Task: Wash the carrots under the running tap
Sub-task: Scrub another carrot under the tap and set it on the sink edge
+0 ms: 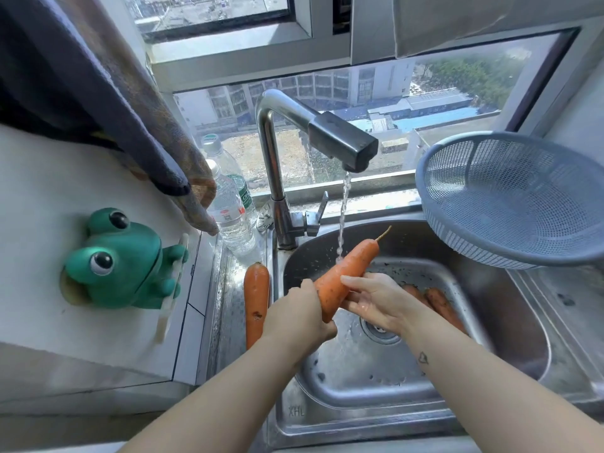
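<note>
Steel sink (295,411) stamped "XHL". Over it, the left hand (299,313) grips the thick end of one carrot (343,273); the right hand (372,300) clasps its middle, thumb on top, under the tap (343,142) stream. Seemingly two basin carrots (438,304) lie beyond; one ledge carrot (256,295) left. Two bottles (228,217) behind.

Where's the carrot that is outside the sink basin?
In the head view, the loose carrot lies on the steel ledge left of the sink, near the water bottle.

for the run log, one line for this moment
left hand grips carrot | right hand holds carrot | tap running onto carrot | spare carrot on ledge
</note>
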A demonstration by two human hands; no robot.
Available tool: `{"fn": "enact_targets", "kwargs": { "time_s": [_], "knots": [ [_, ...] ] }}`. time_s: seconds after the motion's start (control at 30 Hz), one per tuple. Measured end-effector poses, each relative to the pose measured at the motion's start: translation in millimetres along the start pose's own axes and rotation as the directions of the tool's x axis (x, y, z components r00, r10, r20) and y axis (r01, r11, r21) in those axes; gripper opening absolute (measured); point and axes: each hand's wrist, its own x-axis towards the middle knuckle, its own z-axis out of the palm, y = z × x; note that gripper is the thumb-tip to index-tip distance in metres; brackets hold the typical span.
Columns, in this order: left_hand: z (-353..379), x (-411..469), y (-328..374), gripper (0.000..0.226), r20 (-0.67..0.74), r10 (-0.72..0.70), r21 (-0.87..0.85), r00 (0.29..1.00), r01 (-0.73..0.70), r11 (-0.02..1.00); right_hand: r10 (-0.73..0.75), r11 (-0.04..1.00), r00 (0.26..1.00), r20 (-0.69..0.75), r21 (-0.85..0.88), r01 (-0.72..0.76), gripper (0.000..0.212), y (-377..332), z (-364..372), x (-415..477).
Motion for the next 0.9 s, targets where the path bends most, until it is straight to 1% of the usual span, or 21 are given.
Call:
{"fn": "enact_targets", "kwargs": {
  "time_s": [0.07,0.13,0.2,0.33,0.43,0.53,0.6,0.67,0.73,0.77,0.8,0.83,0.9],
  "knots": [
    [0,-2,4,0.039,-0.007,0.020,0.052,1.000,-0.019,0.998,-0.012,1.000,0.995,-0.101,0.009,0.013,0.025,4,8,3],
    [-1,-2,6,0.039,-0.015,0.037,0.089,0.999,-0.035,0.995,-0.017,1.000,0.986,-0.168,0.013,0.019,0.022,7,13,7],
    [-2,-1,4,0.038,-0.009,0.032,0.079,0.999,-0.031,0.996,-0.022,1.000,0.982,-0.187,-0.013,0.020,0.025,11,13,8],
    [-1,-3,0,0.038,0.017,0.005,0.051,1.000,-0.006,0.999,-0.024,0.997,0.985,-0.172,-0.072,0.012,0.035,17,9,7],
    [-1,-4,4,0.038,0.019,0.013,0.062,1.000,-0.014,0.998,-0.050,0.993,0.970,-0.236,-0.120,0.022,0.047,16,11,8],
    [-1,-3,8,0.038,0.011,0.038,0.094,0.999,-0.039,0.995,-0.050,0.984,0.947,-0.319,-0.176,-0.008,0.040,16,14,8],
    [-3,-2,7,0.038,0.021,0.036,0.105,0.999,-0.038,0.994,-0.024,0.988,0.951,-0.308,-0.151,-0.024,0.041,15,13,8],
    [-4,-1,4,0.038,0.034,0.015,0.083,0.999,-0.018,0.996,0.010,0.995,0.976,-0.217,-0.094,-0.031,0.040,14,9,6],
    [-4,0,0,0.037,0.048,-0.011,0.037,0.999,0.009,0.999,0.024,0.999,0.994,-0.103,-0.041,-0.028,0.033,10,6,1],
    [-4,0,-1,0.037,0.052,-0.015,0.023,0.999,0.013,1.000,0.020,1.000,0.997,-0.071,-0.023,-0.021,0.030,9,4,0],
    [-4,-1,0,0.037,0.050,-0.012,0.017,0.999,0.011,1.000,0.013,1.000,0.998,-0.068,-0.024,-0.015,0.030,9,4,0],
    [-3,-1,2,0.038,0.042,-0.003,0.018,0.999,0.003,1.000,0.006,0.999,0.995,-0.098,-0.052,-0.011,0.031,9,6,1],
    [-1,-3,5,0.039,0.025,0.018,0.033,1.000,-0.018,0.999,-0.013,0.989,0.972,-0.235,-0.148,-0.022,0.037,12,10,5]
  ]
}}
